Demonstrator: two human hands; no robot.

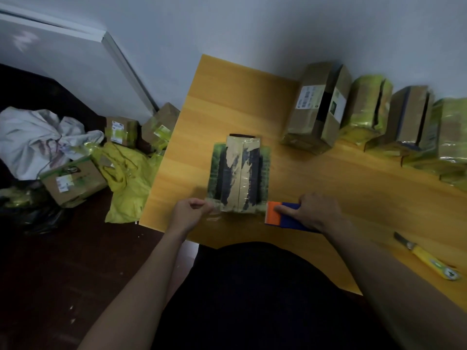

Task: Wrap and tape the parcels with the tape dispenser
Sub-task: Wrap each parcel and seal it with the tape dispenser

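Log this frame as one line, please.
left hand: pinches clear tape end | right hand: grips tape dispenser | parcel: on table, mid-taping

Box labels (pixel 306 97) too blurred to read

A parcel (pixel 239 174) lies in the middle of the frame on a yellow table (pixel 353 193). The right hand (pixel 317 210) grips a blue and orange tape dispenser (pixel 284 218) just beside it. The left hand (pixel 188 214) pinches clear tape (pixel 214 213).

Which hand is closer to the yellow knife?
Right. The right hand, holding the tape dispenser, is nearer the yellow utility knife; the left hand is beyond the parcel.
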